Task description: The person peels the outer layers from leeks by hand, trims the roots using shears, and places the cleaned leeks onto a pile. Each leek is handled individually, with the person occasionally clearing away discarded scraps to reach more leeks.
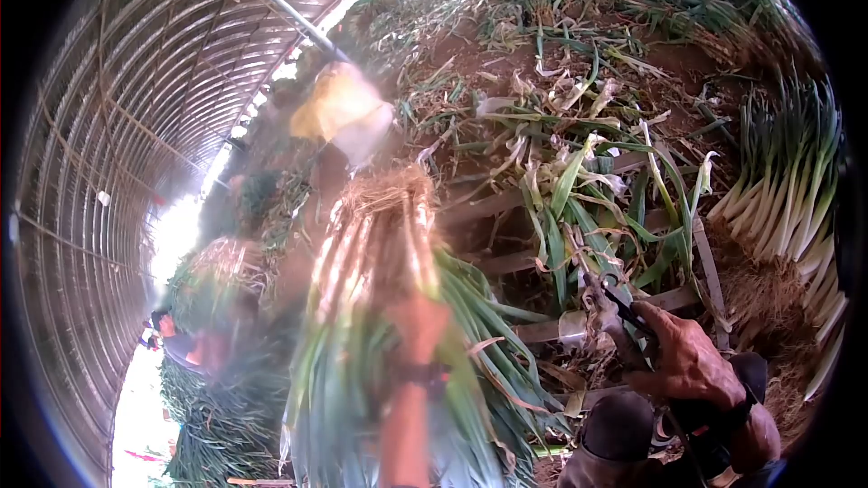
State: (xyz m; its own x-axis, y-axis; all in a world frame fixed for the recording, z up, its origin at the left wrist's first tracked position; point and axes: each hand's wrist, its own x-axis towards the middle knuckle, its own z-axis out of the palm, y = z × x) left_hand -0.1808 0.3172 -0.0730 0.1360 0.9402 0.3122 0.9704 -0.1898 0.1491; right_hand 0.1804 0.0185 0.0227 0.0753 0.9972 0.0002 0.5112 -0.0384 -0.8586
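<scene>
My left hand (419, 321), smeared by motion, is closed around the stalks of a large bunch of Welsh onions (371, 258). The roots point up and away from me, and the long green leaves hang toward me. To the right, my right hand (692, 361) is wrapped around the dark handle of a slim tool that looks like an air blow gun (624, 312). A thin hose or cord runs below that hand. Peeled-off leaves (579, 190) lie in a pile just beyond the tool, over wooden slats (669, 300).
More Welsh onions with white stalks (791, 181) lie at the far right. Leaf scraps cover the soil behind. A person in a yellow head covering (339, 108) is ahead, and another person (203, 348) is at left. The ribbed tunnel wall (81, 172) curves along the left.
</scene>
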